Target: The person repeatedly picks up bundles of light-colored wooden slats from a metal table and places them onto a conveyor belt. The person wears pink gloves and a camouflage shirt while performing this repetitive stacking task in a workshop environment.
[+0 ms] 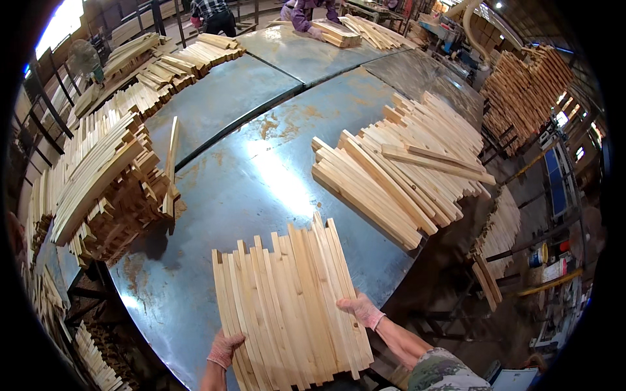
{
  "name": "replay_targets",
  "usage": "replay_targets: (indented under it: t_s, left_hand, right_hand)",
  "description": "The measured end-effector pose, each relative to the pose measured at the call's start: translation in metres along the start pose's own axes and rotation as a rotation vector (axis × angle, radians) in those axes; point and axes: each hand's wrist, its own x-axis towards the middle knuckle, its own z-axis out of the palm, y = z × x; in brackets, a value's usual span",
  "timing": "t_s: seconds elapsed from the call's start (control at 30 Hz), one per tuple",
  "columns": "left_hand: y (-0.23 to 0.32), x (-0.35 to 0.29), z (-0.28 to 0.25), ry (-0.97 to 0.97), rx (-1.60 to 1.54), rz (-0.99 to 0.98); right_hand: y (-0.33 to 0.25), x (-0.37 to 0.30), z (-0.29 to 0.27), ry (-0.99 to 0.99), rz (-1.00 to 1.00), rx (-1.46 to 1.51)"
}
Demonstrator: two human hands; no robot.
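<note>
A row of pale wooden strips (287, 306) lies side by side at the near edge of the metal table, with uneven far ends. My left hand (225, 347), in a pinkish work glove, presses against the row's left side with its thumb over the top. On the right side, my gloved right hand (360, 309) clasps the outer strips, thumb and fingers lying on their upper face. Between them the two hands squeeze the row from both sides. The undersides of both hands are hidden.
The metal table (215, 195) has a dark seam across it. A spread of wooden strips (398, 163) lies at the right, with stacked strips (104, 176) at the left. Farther off, a person in purple sleeves (306, 16) handles wood. A tall wood stack (525, 91) stands far right.
</note>
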Motion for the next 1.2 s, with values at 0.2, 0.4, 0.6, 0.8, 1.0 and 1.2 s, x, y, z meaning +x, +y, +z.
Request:
replay_targets:
  t_s: [0.2,0.4,0.6,0.8,1.0,1.2]
  left_hand:
    - [-0.019,-0.058,-0.012,0.063,-0.012,0.06]
    - [-0.031,-0.135,-0.078,0.111,-0.041,0.089]
    - [-0.025,-0.242,-0.112,0.094,-0.19,0.569]
    - [-0.048,-0.408,-0.183,0.322,-0.211,0.671]
    - [-0.107,-0.591,-0.232,0.58,-0.258,0.735]
    - [-0.218,-0.731,-0.307,0.77,-0.434,0.906]
  right_hand:
    - [0.009,-0.032,0.005,-0.077,0.049,-0.015]
    - [-0.012,-0.077,0.071,-0.279,0.009,0.022]
    - [-0.024,-0.122,0.171,-0.561,-0.08,-0.073]
    - [0.015,-0.192,0.295,-0.696,-0.264,-0.297]
    - [0.094,-0.285,0.431,-0.896,-0.126,-0.489]
    - [0.241,-0.378,0.564,-1.137,-0.053,-0.463]
